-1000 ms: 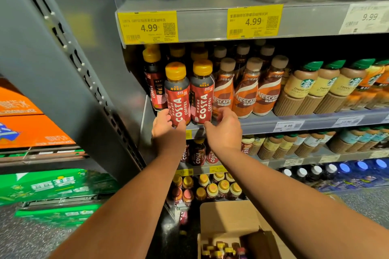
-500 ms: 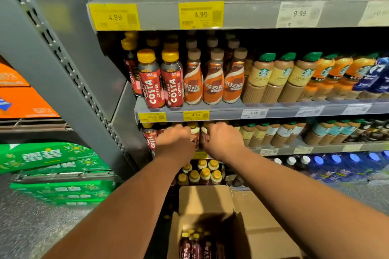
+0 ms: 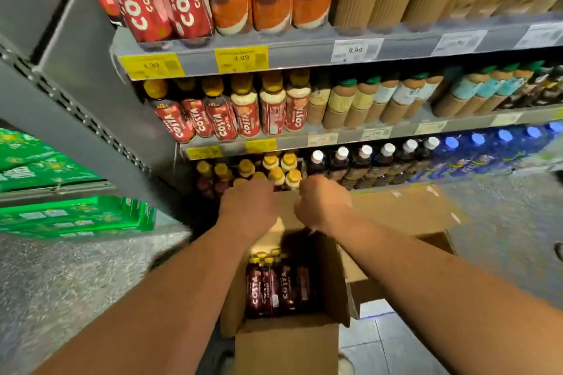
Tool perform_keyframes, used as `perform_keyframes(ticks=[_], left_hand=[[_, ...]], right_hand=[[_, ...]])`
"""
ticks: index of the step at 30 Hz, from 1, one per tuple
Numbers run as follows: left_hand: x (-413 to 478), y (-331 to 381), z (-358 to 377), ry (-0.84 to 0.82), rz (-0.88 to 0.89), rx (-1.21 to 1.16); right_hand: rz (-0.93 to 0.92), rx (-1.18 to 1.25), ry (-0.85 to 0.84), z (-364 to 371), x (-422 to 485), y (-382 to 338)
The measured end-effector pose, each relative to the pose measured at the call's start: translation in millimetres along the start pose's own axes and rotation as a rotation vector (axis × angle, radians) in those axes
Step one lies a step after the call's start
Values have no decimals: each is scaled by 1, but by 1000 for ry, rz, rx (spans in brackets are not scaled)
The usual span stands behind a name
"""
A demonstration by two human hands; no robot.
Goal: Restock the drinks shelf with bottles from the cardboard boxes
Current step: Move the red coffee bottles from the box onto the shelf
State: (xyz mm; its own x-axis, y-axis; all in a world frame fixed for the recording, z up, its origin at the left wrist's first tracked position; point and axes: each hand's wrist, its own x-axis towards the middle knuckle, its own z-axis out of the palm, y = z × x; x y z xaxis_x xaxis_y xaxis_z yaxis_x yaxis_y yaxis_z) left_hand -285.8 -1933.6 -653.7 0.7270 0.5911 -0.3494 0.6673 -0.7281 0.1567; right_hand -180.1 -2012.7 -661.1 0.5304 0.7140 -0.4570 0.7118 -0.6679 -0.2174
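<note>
The person is stretching both arms over an open cardboard box [image 3: 286, 344] sitting on the floor [image 3: 76, 283] at the foot of the drinks shelf [image 3: 304, 54]. The left hand [image 3: 248, 207] and right hand [image 3: 324, 204] are hovering side by side, just apart, above the box's far end, in front of the yellow-capped bottles [image 3: 275, 175] on the lowest shelf. Their fingers are curling under, hidden behind the knuckles; I cannot tell if they are holding anything. Dark red coffee bottles [image 3: 274, 286] are standing inside the box. Green packs [image 3: 70, 216] are lying stacked at the left
</note>
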Motion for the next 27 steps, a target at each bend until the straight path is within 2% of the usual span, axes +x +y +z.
perform_keyframes(ticks=[5, 9, 15, 22, 27], left_hand=[[4, -12, 58, -17, 17, -82], [13, -19, 115, -134, -5, -58], [24, -33, 211, -224, -33, -86], [30, -34, 322, -427, -65, -95], [43, -39, 381, -460, -112, -132]], right_hand=[[26, -5, -86, 62, 13, 14], [94, 40, -129, 110, 24, 24], [196, 141, -218, 201, 37, 48], [438, 323, -360, 323, 54, 88], [520, 340, -414, 389, 79, 102]])
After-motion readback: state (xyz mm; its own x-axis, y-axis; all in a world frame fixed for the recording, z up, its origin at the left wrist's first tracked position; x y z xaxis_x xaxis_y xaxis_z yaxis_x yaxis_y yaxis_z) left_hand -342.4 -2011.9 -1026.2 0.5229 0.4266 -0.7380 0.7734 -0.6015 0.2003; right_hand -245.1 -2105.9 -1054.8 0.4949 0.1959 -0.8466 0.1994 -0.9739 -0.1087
